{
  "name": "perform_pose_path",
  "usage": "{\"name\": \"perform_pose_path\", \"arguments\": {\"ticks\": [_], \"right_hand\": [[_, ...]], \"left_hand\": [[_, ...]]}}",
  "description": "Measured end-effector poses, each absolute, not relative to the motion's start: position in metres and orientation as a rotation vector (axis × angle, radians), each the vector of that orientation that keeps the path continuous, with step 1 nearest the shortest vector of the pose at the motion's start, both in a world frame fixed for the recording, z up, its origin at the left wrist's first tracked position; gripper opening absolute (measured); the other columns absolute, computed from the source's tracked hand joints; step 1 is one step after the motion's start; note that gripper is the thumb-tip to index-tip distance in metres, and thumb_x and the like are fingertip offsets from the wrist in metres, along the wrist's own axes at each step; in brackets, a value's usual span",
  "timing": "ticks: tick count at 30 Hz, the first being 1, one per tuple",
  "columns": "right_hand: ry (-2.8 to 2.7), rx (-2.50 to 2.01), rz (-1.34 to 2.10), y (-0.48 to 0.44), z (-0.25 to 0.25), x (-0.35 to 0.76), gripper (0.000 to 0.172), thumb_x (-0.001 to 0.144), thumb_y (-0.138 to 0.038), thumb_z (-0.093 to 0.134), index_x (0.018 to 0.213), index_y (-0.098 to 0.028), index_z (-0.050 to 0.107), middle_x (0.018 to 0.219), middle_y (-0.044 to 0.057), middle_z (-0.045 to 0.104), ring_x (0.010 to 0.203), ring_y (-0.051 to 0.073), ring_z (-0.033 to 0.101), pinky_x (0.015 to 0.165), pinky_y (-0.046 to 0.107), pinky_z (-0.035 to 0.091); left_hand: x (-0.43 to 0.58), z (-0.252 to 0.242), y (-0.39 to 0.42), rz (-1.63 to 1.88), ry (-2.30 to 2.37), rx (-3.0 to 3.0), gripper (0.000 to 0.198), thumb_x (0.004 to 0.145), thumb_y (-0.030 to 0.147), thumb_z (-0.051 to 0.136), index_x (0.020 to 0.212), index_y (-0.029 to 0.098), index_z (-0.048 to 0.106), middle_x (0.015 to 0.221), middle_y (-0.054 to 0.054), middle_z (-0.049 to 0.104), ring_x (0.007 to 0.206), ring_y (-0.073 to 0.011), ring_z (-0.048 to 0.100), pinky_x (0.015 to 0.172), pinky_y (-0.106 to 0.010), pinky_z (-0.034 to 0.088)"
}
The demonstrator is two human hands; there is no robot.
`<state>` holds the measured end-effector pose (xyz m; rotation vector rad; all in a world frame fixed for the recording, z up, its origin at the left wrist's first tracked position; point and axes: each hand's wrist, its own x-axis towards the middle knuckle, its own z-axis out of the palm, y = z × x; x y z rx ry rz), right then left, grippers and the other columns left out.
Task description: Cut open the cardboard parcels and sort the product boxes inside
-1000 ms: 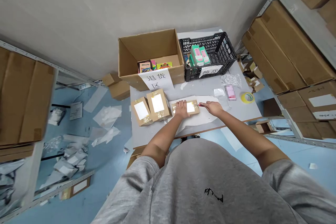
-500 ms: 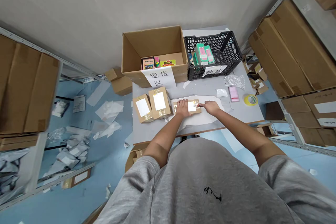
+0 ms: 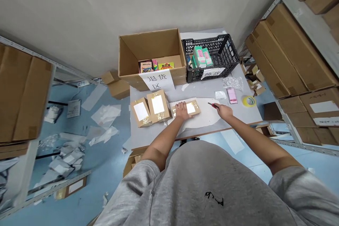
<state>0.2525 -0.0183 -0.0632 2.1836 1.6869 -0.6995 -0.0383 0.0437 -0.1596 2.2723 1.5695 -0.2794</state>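
My left hand [image 3: 183, 111] lies across a small taped cardboard box [image 3: 196, 107] with a white label, its fingers over the top and holding it down on the table. In my right hand [image 3: 225, 111] is a red and black utility knife [image 3: 213, 105], its tip pointing left, apart from the box. Underneath the box a sheet of white paper [image 3: 206, 120] is spread out. Two larger taped boxes with white labels, a left one [image 3: 141, 112] and a right one [image 3: 158, 104], stand to the left of my left hand.
Behind, a big open carton [image 3: 150, 47] holds several colourful boxes, beside a black plastic crate [image 3: 230, 54] with green and pink boxes. A roll of yellow tape [image 3: 249, 101], a pink pixelated item [image 3: 232, 96] and bubble wrap [image 3: 234, 83] lie at the right. Shelves with cartons flank both sides.
My right hand has drawn the utility knife back to the right, away from the box's right end. My left hand stays on the box. The whole view has shifted slightly.
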Motion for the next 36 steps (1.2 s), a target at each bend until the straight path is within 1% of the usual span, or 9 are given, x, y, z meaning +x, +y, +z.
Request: {"name": "perform_pose_path", "arguments": {"ticks": [2,5,10,14,17,24,27,31,36], "right_hand": [[1.656,2.365,-0.818,-0.016,-0.072,0.246,0.056,0.116,-0.036,0.040,0.171,-0.034,0.051,0.141,0.011,0.078,0.123,0.031,0.074,0.096,0.038,0.055],[1.609,2.510,-1.115,-0.007,-0.093,0.217,0.065,0.113,-0.048,0.052,0.174,-0.031,0.043,0.147,0.009,0.076,0.124,0.029,0.075,0.099,0.037,0.057],[1.530,2.633,-1.419,0.006,-0.135,0.174,0.084,0.099,-0.045,0.076,0.173,-0.025,0.040,0.153,0.012,0.072,0.130,0.026,0.073,0.107,0.037,0.056],[1.452,2.679,-1.506,0.013,-0.152,0.167,0.085,0.094,-0.040,0.081,0.169,-0.023,0.045,0.149,0.013,0.074,0.127,0.025,0.074,0.107,0.037,0.057],[1.402,2.703,-1.495,0.019,-0.155,0.167,0.085,0.090,-0.034,0.084,0.166,-0.025,0.047,0.151,0.010,0.073,0.131,0.023,0.072,0.109,0.034,0.055],[1.373,2.732,-1.416,0.015,-0.151,0.163,0.081,0.092,-0.041,0.084,0.164,-0.027,0.050,0.151,0.010,0.073,0.135,0.028,0.072,0.109,0.037,0.056],[1.310,2.797,-1.384,0.008,-0.153,0.159,0.093,0.089,-0.050,0.088,0.168,-0.025,0.046,0.153,0.014,0.072,0.138,0.033,0.070,0.110,0.039,0.057],[1.220,2.814,-1.399,0.008,-0.161,0.156,0.112,0.082,-0.054,0.094,0.173,-0.021,0.038,0.155,0.020,0.069,0.141,0.036,0.068,0.111,0.041,0.057],[1.311,2.772,-1.488,0.017,-0.174,0.157,0.113,0.081,-0.046,0.096,0.174,-0.021,0.036,0.155,0.018,0.069,0.141,0.033,0.068,0.112,0.041,0.057]], "left_hand": [[-0.036,-0.157,0.043,-0.266,1.584,2.254,0.128,0.091,0.091,0.057,0.182,0.009,0.019,0.167,-0.029,0.050,0.154,-0.0514,0.041,0.131,-0.063,0.024],[-0.034,-0.153,0.040,-0.203,1.606,2.233,0.101,0.108,0.078,0.036,0.184,0.015,0.017,0.167,-0.026,0.052,0.151,-0.0459,0.046,0.127,-0.059,0.031],[-0.036,-0.151,0.040,-0.117,1.458,2.339,0.080,0.114,0.061,0.038,0.184,0.025,0.024,0.165,-0.019,0.054,0.150,-0.0372,0.048,0.128,-0.049,0.032],[-0.037,-0.152,0.047,-0.150,1.433,2.353,0.075,0.114,0.059,0.039,0.183,0.031,0.026,0.159,-0.017,0.059,0.146,-0.0365,0.051,0.126,-0.049,0.035],[-0.037,-0.152,0.054,-0.185,1.408,2.369,0.071,0.116,0.056,0.037,0.182,0.031,0.031,0.158,-0.016,0.060,0.146,-0.0361,0.051,0.125,-0.048,0.036],[-0.034,-0.163,0.068,-0.231,1.245,2.524,0.070,0.117,0.046,0.040,0.180,0.017,0.031,0.151,-0.023,0.063,0.142,-0.0366,0.056,0.121,-0.046,0.041],[-0.039,-0.171,0.071,-0.189,1.188,2.566,0.072,0.117,0.047,0.043,0.179,0.012,0.031,0.149,-0.025,0.063,0.140,-0.0373,0.058,0.120,-0.048,0.042],[-0.058,-0.181,0.070,-0.128,1.050,2.596,0.080,0.115,0.053,0.047,0.180,0.012,0.025,0.151,-0.025,0.062,0.139,-0.0361,0.059,0.119,-0.046,0.043],[-0.071,-0.185,0.064,-0.168,1.080,2.592,0.077,0.116,0.047,0.047,0.180,0.012,0.023,0.150,-0.024,0.062,0.137,-0.0353,0.060,0.117,-0.045,0.044]]}}
